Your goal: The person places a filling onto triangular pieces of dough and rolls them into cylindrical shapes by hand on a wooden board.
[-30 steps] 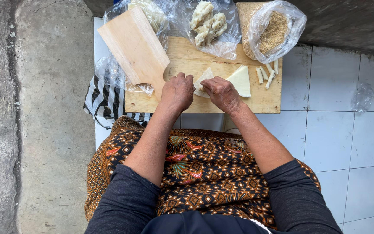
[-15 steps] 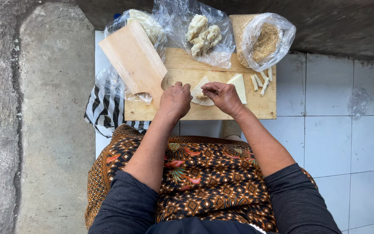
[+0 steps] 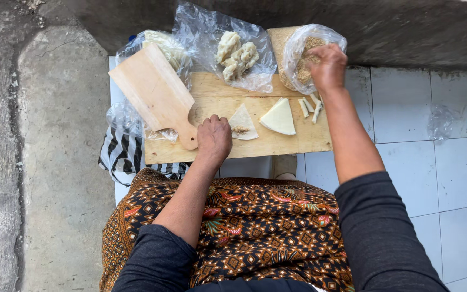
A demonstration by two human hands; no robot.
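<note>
Your left hand (image 3: 214, 139) rests with curled fingers holding nothing, the triangular wrapper (image 3: 242, 123) just beside them. Your right hand (image 3: 328, 66) reaches into the bag of crumbs (image 3: 305, 57); whether its fingers grip anything, you cannot tell.

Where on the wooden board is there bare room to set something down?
Free: the strip of board along its near edge, below the triangular wrapper and the stacked wrappers, from the left hand to the right end. Crowded: the far edge, with plastic bags, the paddle board, rolled sticks and the right hand in the crumb bag.
</note>
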